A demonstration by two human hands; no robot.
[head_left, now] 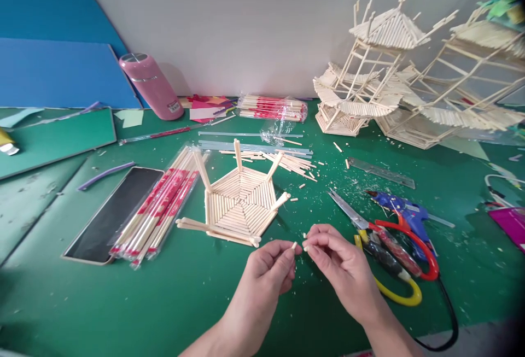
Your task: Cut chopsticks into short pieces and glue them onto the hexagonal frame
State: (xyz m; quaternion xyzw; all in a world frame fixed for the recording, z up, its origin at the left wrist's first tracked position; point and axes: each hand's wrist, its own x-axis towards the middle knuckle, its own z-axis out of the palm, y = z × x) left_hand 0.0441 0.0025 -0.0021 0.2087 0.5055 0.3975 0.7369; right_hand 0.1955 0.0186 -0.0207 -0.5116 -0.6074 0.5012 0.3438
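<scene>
My left hand (268,269) pinches a short wooden stick piece (293,245) between thumb and fingers. My right hand (340,261) is also pinched, holding another small stick piece (305,247) whose tip nearly meets the left one. Both hover over the green mat (197,291) just in front of a hexagonal wooden stick roof piece (240,201) with spokes jutting from its corners.
Scissors with red and yellow handles (385,242) and a blue glue gun (404,212) lie right of my hands. Wrapped chopstick packs (159,206) lie left on a dark board (109,215). Stick pagoda models (369,67) stand at the back right, a pink bottle (151,86) at the back left.
</scene>
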